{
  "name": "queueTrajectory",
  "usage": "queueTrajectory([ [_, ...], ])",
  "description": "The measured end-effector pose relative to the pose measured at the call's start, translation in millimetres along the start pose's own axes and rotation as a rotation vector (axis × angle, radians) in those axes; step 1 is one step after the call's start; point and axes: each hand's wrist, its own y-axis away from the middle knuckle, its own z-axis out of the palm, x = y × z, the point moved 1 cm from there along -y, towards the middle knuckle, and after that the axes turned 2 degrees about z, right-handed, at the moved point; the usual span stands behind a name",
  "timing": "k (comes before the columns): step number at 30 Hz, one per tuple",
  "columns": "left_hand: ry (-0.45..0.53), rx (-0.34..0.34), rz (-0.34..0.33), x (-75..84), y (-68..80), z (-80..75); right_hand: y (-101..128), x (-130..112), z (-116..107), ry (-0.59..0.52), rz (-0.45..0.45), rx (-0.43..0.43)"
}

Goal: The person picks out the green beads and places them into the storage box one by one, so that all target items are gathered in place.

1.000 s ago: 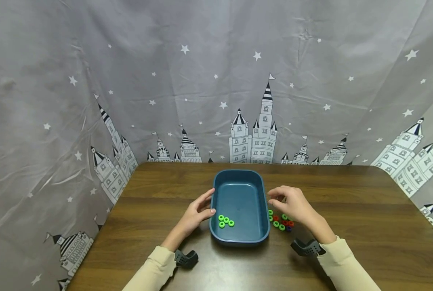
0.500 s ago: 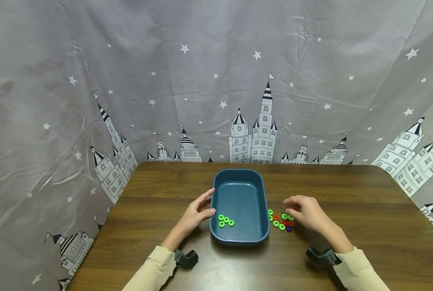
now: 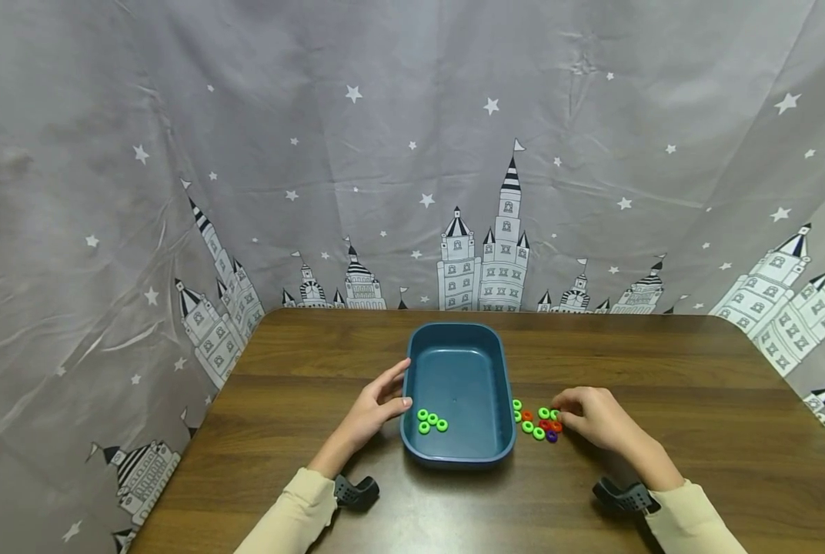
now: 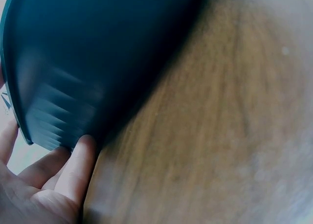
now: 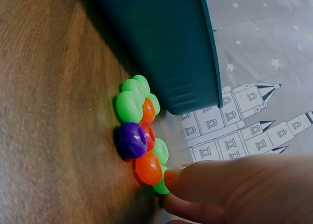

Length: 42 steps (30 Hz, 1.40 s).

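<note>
My left hand (image 3: 367, 415) touches the left side of a blue plastic bin (image 3: 457, 454), its thumb and a fingertip at the rim. In the left wrist view, fingers (image 4: 78, 170) lie against the bin's outer wall. Several green ring beads (image 3: 432, 419) lie inside. To the bin's right is a loose group of green, orange and red beads with one purple bead (image 3: 552, 436). My right hand (image 3: 596, 419) is at this group's right end, thumb and index finger apart beside a green bead (image 5: 161, 185). An orange bead (image 5: 148, 168) lies close to the thumb tip.
The wooden table (image 3: 315, 346) carries the bin and beads. A grey curtain (image 3: 385, 115) printed with castles and stars hangs behind and at the sides. Dark bands (image 3: 627, 496) are on both wrists.
My right hand has moved right and down from beside the bin's right rim to the far end of the loose beads. The left hand and bin have stayed in place.
</note>
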Motion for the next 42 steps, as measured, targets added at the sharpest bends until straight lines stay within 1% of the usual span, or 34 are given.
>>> queueTrajectory([
  [4, -0.001, -0.003, 0.001, -0.1, 0.0, 0.2, 0.7, 0.3, 1.2, 0.001, 0.012, -0.035],
  [9, 0.021, -0.011, 0.003, 0.3, 0.1, -0.3, 0.1, 1.5, 1.7, -0.001, -0.012, -0.038],
  [15, 0.020, -0.008, -0.001, 1.0, 0.4, -0.7, -0.7, 1.8, 1.1, -0.002, -0.037, -0.046],
  [23, 0.008, -0.013, -0.003, -0.9, 0.5, -0.6, 0.9, 1.5, 0.7, 0.008, -0.037, -0.071],
  [30, 0.022, -0.009, 0.011, -0.6, -0.1, -0.6, 0.3, 1.5, 0.6, 0.035, -0.045, -0.077],
  [34, 0.031, -0.020, 0.017, -1.4, -0.1, -0.4, 1.3, 1.4, -0.4, 0.032, -0.043, -0.088],
  [42, 0.032, -0.016, 0.015, -2.1, 0.6, -1.0, 1.6, 0.1, 0.3, 0.031, -0.055, -0.089],
])
